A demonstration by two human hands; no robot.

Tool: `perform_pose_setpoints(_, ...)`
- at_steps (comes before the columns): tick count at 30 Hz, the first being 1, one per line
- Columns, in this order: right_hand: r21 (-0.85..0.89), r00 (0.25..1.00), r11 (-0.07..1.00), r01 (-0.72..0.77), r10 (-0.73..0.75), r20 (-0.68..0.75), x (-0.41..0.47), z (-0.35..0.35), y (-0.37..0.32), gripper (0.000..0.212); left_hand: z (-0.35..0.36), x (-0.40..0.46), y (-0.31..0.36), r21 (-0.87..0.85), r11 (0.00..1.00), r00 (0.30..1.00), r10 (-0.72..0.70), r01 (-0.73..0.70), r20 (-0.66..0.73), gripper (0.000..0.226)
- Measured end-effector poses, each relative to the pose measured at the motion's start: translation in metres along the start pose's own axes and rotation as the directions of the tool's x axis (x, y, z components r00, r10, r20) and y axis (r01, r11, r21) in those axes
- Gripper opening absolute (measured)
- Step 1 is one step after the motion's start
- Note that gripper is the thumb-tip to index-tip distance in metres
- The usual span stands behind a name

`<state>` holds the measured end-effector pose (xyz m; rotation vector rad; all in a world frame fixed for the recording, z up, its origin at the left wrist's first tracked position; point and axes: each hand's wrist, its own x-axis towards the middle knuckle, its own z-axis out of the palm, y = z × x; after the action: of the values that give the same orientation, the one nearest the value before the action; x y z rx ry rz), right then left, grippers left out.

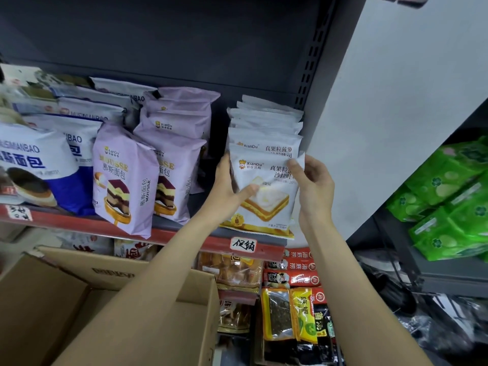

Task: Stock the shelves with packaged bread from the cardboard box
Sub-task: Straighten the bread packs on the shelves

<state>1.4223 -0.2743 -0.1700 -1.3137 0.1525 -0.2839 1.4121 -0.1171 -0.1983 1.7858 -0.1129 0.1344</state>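
Front white bread packet (264,191) stands upright, long axis vertical, at the head of the white packet row (266,120) on the shelf (169,228), bottom seam overhanging the shelf edge. Both hands grip it: left hand (229,186) clasps the left edge, thumb across the front; right hand (311,186) pinches the top right corner. Both equally near. Likely next: push it back against the row. Packet is white, glossy, with a sandwich-toast picture. Cardboard box (148,273) sits open below the shelf, under the left forearm.

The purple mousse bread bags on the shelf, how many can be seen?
4: one tilted in front, one right of it, two stacked behind. More may be hidden behind them.
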Motion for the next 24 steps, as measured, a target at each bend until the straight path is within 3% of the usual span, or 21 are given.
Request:
perform_pose_setpoints(4,0.167,0.995,0.983,-0.078,0.086,-0.043,0.003,-0.001,-0.002,0.011,-0.002,-0.001,-0.004,-0.043,0.998,0.999,-0.050,0.050,0.012,0.084)
perform_pose_setpoints(6,0.069,0.998,0.996,-0.051,0.053,-0.026,-0.003,-0.007,0.001,0.008,-0.001,-0.002,-0.002,-0.077,0.994,0.997,-0.078,0.076,-0.022,0.084)
perform_pose_setpoints(8,-0.136,0.996,0.989,0.057,-0.046,0.081,-0.016,-0.018,0.009,0.027,-0.001,-0.004,0.000,-0.098,0.992,0.993,-0.084,0.076,-0.083,0.088)
perform_pose_setpoints(10,-0.359,0.947,0.905,0.229,-0.121,0.297,-0.030,-0.025,0.022,0.054,-0.002,-0.002,0.002,-0.063,0.996,0.989,-0.068,0.060,-0.128,0.091)
perform_pose_setpoints(12,-0.434,0.905,0.849,0.303,-0.115,0.409,-0.033,-0.024,0.037,0.085,-0.001,0.004,0.006,-0.093,0.992,0.988,-0.091,0.080,-0.128,0.095)
perform_pose_setpoints(14,-0.420,0.903,0.855,0.303,-0.116,0.414,-0.029,-0.018,0.043,0.098,0.001,0.011,0.012,-0.160,0.978,0.982,-0.154,0.135,-0.111,0.093)
perform_pose_setpoints(18,-0.366,0.895,0.891,0.268,-0.090,0.436,-0.020,-0.013,0.042,0.095,0.007,0.019,0.018,-0.191,0.969,0.983,-0.174,0.160,-0.058,0.091)
perform_pose_setpoints(24,-0.399,0.918,0.885,0.238,-0.072,0.389,-0.024,-0.019,0.043,0.095,0.005,0.018,0.014,0.049,0.982,0.983,-0.184,0.184,0.000,0.108)
